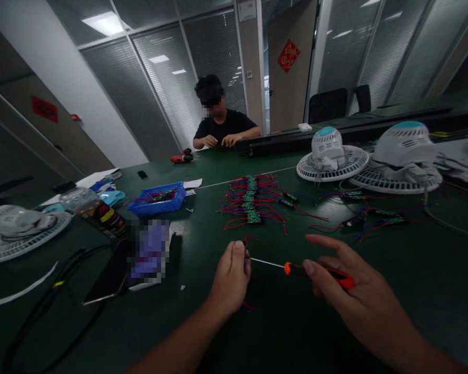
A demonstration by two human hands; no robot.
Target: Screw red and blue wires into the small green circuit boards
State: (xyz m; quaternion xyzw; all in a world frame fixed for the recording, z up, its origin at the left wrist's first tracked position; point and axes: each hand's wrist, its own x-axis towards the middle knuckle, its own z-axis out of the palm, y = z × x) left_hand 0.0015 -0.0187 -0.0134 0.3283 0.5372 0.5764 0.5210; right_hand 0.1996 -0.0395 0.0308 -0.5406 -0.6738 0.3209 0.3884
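My left hand [229, 278] is closed around a small circuit board [247, 254], mostly hidden by the fingers. Red and blue wires poke out above and below that fist. From the right, my right hand [356, 296] grips a screwdriver [293, 268] by its black and orange handle, index finger stretched out over it. The thin metal shaft points left, its tip at the board in my left hand; exact contact cannot be made out. Beyond my hands lies a row of green circuit boards [251, 200] with red and blue wires spread to both sides.
A blue tray [152, 209] holds more wired boards. Left of it stand a bottle [105, 215] and a phone [107, 278]. White fan parts [331, 163] and loose boards [386, 215] lie right. Across the table sits a person [226, 124] near a red power drill [182, 157].
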